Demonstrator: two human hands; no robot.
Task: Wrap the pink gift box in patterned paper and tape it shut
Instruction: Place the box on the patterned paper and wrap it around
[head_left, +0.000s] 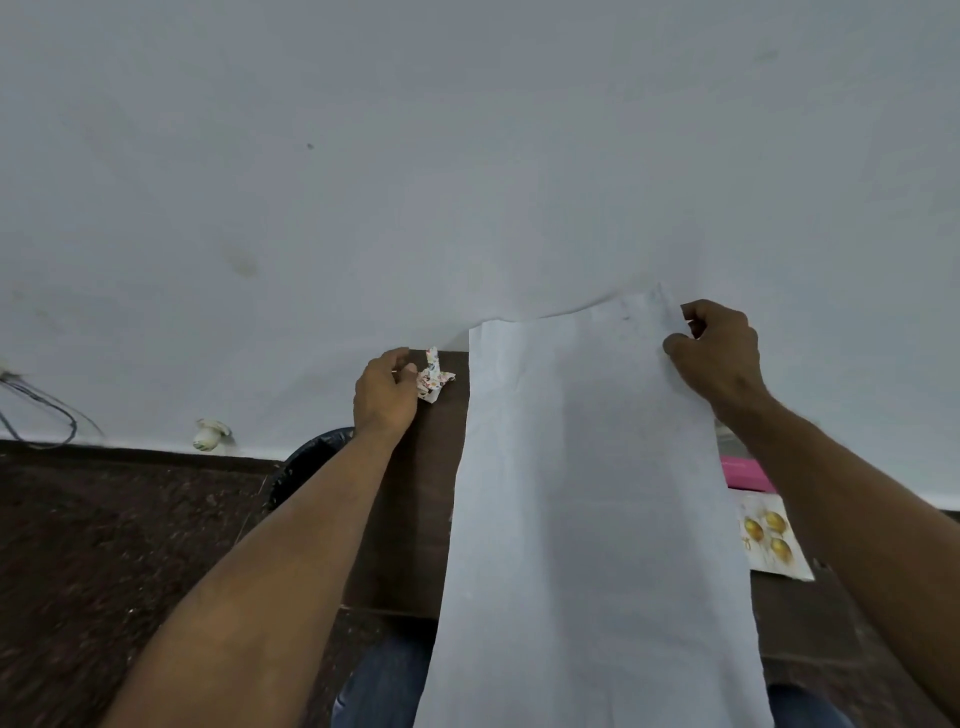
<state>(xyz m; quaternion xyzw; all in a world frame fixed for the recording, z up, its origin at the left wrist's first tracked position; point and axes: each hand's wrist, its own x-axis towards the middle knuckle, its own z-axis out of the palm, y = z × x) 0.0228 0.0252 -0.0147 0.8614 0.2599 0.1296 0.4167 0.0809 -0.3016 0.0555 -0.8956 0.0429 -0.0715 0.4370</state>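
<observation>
Our right hand (719, 353) pinches the paper's (592, 519) top edge; our left hand (384, 389) grips a crumpled scrap (434, 376) over the desk (410, 519).

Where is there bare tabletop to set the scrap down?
Bare table shows between the left hand, which pinches the paper scrap, and the white sheet. Right of the sheet it is crowded: pink box, gold-printed paper.
</observation>
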